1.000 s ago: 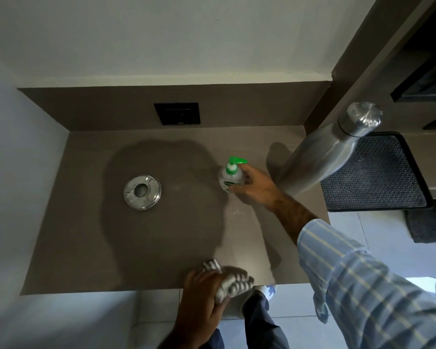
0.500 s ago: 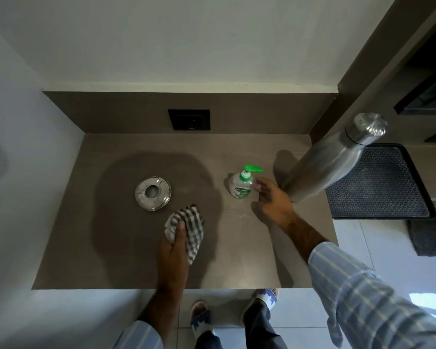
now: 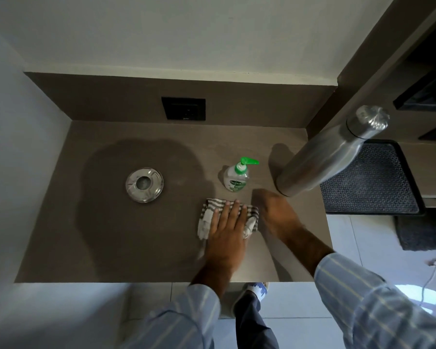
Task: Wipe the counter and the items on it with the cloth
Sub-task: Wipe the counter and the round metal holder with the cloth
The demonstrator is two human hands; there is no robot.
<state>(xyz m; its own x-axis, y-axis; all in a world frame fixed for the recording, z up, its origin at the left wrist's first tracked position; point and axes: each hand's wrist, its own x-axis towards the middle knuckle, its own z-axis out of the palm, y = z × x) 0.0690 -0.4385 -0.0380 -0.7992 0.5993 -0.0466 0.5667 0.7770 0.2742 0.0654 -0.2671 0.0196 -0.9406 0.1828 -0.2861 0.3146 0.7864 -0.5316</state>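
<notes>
The left hand is laid flat, palm down, with its fingers spread forward. The right hand is held just beside it, blurred, fingers extended. Both forearms are bare below striped light-blue sleeves.

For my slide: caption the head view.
Left hand presses checked cloth flat on brown counter near soap bottle.

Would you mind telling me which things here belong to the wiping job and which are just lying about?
Part of the job:
- cloth, flat under the left hand
- counter
- soap bottle
- steel bottle
- round metal dish
- right hand, blurred, beside the cloth

Just lying about:
- wall socket
- black mat
</notes>
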